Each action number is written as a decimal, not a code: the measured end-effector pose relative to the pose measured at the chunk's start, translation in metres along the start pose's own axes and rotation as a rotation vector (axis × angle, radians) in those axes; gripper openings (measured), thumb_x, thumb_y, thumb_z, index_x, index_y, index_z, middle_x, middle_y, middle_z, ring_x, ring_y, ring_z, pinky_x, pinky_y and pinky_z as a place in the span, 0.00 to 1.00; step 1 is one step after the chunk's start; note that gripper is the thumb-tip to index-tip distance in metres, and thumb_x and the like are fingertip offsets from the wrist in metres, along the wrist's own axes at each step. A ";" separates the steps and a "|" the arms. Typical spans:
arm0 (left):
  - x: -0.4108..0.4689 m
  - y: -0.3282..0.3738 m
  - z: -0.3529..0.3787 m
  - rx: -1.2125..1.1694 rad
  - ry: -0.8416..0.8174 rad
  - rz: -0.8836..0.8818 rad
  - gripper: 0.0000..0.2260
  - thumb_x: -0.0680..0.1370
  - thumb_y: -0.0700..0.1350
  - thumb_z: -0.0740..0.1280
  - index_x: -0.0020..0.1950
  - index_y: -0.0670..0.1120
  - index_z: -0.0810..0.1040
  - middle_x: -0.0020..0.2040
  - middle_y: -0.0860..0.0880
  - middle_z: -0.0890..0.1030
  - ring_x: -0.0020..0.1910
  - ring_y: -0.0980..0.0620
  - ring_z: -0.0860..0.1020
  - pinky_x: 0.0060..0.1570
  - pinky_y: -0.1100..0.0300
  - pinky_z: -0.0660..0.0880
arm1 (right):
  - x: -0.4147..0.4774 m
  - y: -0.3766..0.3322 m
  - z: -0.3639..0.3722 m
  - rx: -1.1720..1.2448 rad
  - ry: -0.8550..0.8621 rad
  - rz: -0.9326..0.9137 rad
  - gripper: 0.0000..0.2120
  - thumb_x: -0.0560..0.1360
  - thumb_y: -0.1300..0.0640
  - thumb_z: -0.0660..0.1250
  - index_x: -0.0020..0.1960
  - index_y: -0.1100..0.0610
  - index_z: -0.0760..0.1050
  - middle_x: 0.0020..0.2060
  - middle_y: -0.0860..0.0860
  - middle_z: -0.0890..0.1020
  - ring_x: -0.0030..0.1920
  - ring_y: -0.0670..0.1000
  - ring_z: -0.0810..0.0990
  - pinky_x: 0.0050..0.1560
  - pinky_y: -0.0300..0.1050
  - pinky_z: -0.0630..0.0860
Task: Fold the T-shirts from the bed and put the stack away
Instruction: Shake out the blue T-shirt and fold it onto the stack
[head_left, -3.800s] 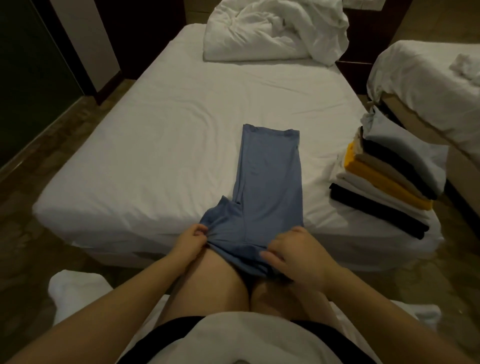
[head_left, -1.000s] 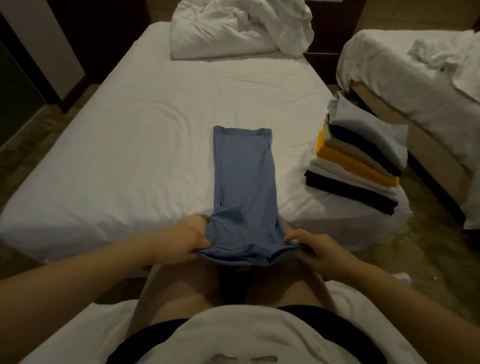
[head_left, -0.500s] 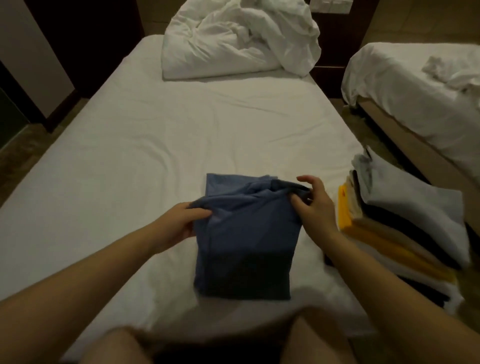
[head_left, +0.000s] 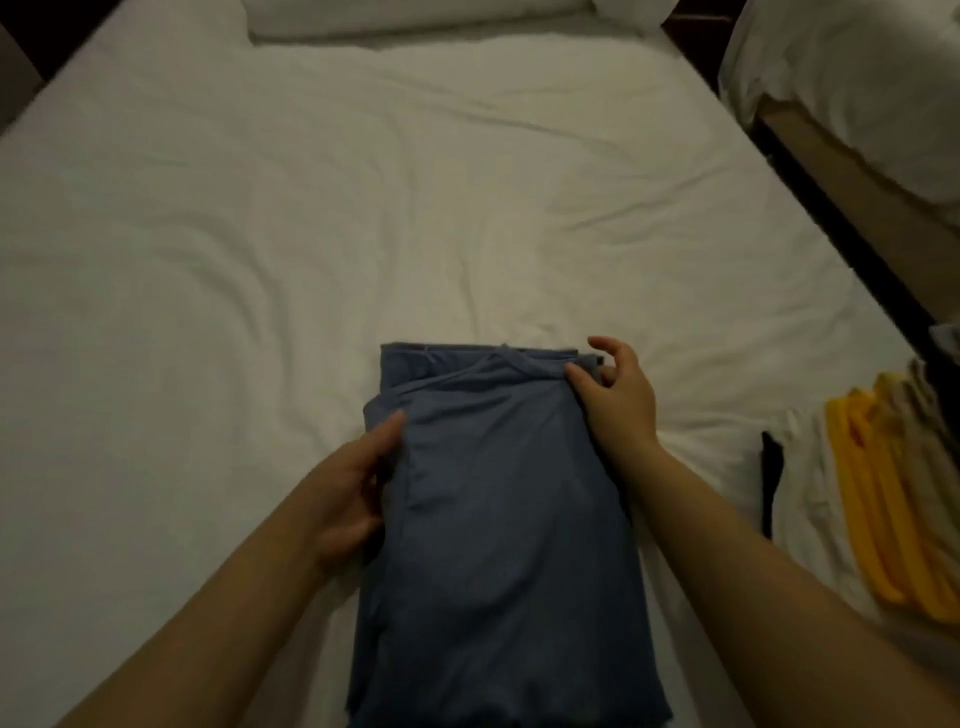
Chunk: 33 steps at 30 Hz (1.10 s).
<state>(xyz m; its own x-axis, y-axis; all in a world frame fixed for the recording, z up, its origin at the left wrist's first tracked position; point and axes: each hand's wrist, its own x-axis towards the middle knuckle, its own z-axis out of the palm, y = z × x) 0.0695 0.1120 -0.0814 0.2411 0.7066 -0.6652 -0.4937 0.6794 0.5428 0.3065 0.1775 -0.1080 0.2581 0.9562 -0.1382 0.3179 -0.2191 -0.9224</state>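
Now halved, blue T-shirt (head_left: 498, 519) on bed (head_left: 363, 208): left hand (head_left: 353, 493) grips its 9 o'clock edge, right hand (head_left: 618, 400) pinches the 1 o'clock corner; best to square the edges, then smooth flat.

Brightness: dim, warm room light; the white bed (head_left: 260, 234) reads cream-grey.
Brightest: sheet beyond the blue T-shirt (head_left: 498, 545).
Shadows: soft and dark along the T-shirt's right edge and under the left hand (head_left: 348, 499) at its left edge.
Darkest: floor gap far right of the T-shirt.
Sharpness: soft, grainy; folded stack (head_left: 883, 493) to the T-shirt's right smears.
Distortion: wide-angle; bed edges splay away from the T-shirt.
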 end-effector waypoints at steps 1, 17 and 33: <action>-0.001 0.001 0.005 0.063 0.015 0.033 0.24 0.68 0.50 0.69 0.61 0.41 0.77 0.57 0.42 0.81 0.56 0.44 0.79 0.52 0.52 0.75 | -0.002 -0.003 -0.003 0.073 -0.020 0.019 0.15 0.76 0.56 0.67 0.61 0.49 0.69 0.46 0.48 0.79 0.43 0.42 0.78 0.42 0.35 0.75; -0.010 -0.006 0.007 0.080 -0.110 -0.037 0.27 0.64 0.60 0.71 0.56 0.45 0.80 0.53 0.45 0.83 0.50 0.45 0.82 0.48 0.51 0.78 | -0.015 -0.025 -0.024 0.175 -0.182 0.264 0.34 0.74 0.54 0.69 0.75 0.52 0.56 0.59 0.51 0.72 0.54 0.50 0.72 0.55 0.48 0.73; -0.049 -0.033 -0.001 0.240 -0.009 -0.058 0.23 0.71 0.55 0.64 0.65 0.50 0.71 0.59 0.48 0.79 0.57 0.48 0.78 0.49 0.56 0.77 | -0.142 -0.016 -0.044 -0.241 -0.291 0.223 0.41 0.70 0.50 0.72 0.75 0.49 0.51 0.68 0.52 0.70 0.64 0.55 0.72 0.54 0.42 0.70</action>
<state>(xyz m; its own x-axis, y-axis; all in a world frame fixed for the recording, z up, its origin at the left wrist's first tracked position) 0.0727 0.0549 -0.0673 0.2711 0.6661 -0.6949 -0.2667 0.7456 0.6107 0.3050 0.0370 -0.0578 0.0876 0.8877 -0.4521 0.4962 -0.4324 -0.7529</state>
